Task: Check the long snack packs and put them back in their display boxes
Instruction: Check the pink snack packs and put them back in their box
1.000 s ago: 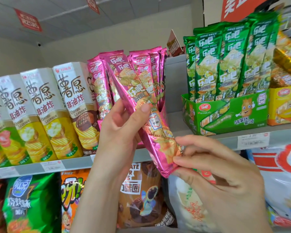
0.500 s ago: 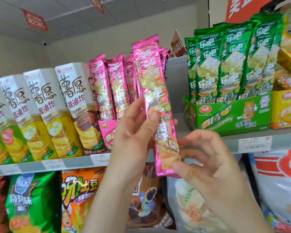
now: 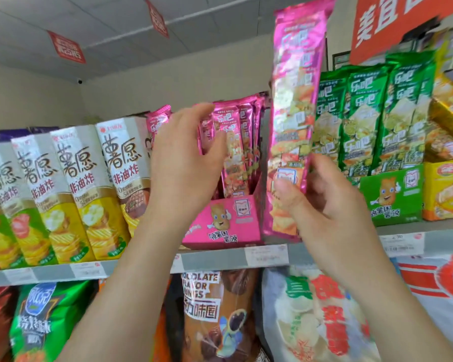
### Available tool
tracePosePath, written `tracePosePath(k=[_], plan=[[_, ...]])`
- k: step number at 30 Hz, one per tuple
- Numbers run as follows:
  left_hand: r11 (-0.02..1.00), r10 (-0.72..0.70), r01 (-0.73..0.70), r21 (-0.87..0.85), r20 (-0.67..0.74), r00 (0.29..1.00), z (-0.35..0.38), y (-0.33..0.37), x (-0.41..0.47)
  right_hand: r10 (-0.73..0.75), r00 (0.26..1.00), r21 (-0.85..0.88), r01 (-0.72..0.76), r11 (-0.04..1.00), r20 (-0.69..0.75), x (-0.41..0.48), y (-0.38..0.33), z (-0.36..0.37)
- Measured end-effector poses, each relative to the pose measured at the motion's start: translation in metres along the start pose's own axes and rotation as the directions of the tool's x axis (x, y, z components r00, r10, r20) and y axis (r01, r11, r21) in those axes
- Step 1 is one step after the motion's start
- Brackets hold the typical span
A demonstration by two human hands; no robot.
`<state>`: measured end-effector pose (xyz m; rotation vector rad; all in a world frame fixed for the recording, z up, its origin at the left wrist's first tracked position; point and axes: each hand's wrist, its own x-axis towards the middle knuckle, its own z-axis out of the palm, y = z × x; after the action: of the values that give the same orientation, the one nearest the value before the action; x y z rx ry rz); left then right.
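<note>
Head view: the right hand [image 3: 330, 212] grips a long pink foil snack pack [image 3: 296, 100] upright by its lower end, just beside the pink cardboard display box [image 3: 220, 223] on the grey shelf [image 3: 215, 259]. The left hand [image 3: 183, 173] curls round the pink packs [image 3: 241, 142] standing in that box.
</note>
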<state>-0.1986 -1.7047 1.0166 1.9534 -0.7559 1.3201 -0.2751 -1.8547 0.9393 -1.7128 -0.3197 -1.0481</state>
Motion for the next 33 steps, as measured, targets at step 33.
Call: tracePosePath(k=[33], plan=[[0.989,0.142,-0.15,0.017,0.229,0.963,-0.003,-0.011,0.03,0.045,0.985,-0.61,0.066,0.79,0.164,0.048,0.009,0.048]])
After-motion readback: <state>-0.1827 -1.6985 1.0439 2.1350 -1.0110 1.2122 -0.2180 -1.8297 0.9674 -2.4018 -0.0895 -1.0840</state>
